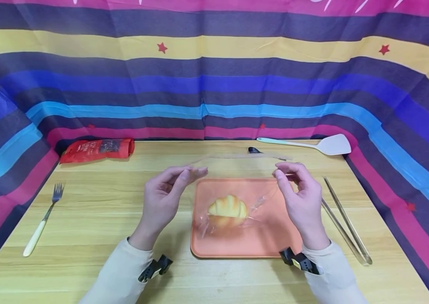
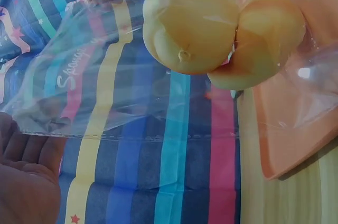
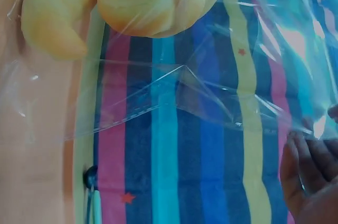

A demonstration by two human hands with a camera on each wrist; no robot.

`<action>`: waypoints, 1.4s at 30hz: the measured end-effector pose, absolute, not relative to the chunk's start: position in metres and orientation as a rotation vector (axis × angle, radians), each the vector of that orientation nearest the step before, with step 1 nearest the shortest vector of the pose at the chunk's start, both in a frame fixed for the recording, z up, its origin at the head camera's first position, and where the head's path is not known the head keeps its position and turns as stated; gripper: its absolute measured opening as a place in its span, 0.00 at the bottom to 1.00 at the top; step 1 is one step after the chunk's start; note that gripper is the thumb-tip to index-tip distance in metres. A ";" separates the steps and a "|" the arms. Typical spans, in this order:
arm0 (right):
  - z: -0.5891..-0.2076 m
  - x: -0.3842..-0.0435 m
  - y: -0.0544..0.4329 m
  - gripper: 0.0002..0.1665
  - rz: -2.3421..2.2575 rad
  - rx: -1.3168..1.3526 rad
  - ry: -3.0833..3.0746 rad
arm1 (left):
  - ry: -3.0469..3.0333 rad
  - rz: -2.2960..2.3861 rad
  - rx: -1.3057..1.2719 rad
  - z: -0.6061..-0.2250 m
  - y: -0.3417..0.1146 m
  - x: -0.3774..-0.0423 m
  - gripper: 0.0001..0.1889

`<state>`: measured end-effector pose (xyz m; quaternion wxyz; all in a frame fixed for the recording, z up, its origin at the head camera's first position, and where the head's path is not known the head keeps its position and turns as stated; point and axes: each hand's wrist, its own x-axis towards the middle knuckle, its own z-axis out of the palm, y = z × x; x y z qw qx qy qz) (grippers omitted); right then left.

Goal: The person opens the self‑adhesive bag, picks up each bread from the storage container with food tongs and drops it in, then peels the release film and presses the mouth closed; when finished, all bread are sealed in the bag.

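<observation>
A clear plastic bag (image 2: 87, 84) is stretched upright between both hands over the orange tray (image 1: 208, 250). My left hand (image 1: 164, 197) pinches one upper corner of it between thumb and fingers. At the opposite corner my right hand (image 1: 304, 202) pinches the film the same way. Two toy-like golden bread pieces show through the film low in the bag: a ridged rounded roll (image 2: 190, 26) and a smoother curved piece (image 2: 261, 44). From the head view, the pale ridged roll (image 1: 229, 206) overlaps the tray's left half.
A fork (image 1: 43, 220) lies at the left and a red pouch (image 1: 96, 151) at the back left. Behind the tray is a black spoon (image 1: 254, 150); a white spatula (image 1: 332, 145) lies at the back right. Metal tongs (image 1: 347, 219) rest right of the tray. Striped cloth encloses the table.
</observation>
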<state>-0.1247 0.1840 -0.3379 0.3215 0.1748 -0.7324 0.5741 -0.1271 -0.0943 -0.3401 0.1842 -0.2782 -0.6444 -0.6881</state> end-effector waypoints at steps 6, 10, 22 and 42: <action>-0.313 -0.121 0.159 0.12 1.215 0.422 -1.562 | -1.800 -1.922 -0.804 -0.337 -0.090 -0.127 0.12; -0.306 -0.124 0.144 0.14 0.952 0.602 -1.371 | -1.763 -1.930 -0.839 -0.336 -0.087 -0.128 0.11; -0.284 -0.131 0.094 0.06 0.666 1.177 -1.791 | -1.804 -1.710 -0.819 -0.340 -0.087 -0.128 0.11; -0.274 -0.139 0.089 0.04 0.455 1.213 -1.811 | -1.770 -1.494 -0.949 -0.340 -0.088 -0.131 0.18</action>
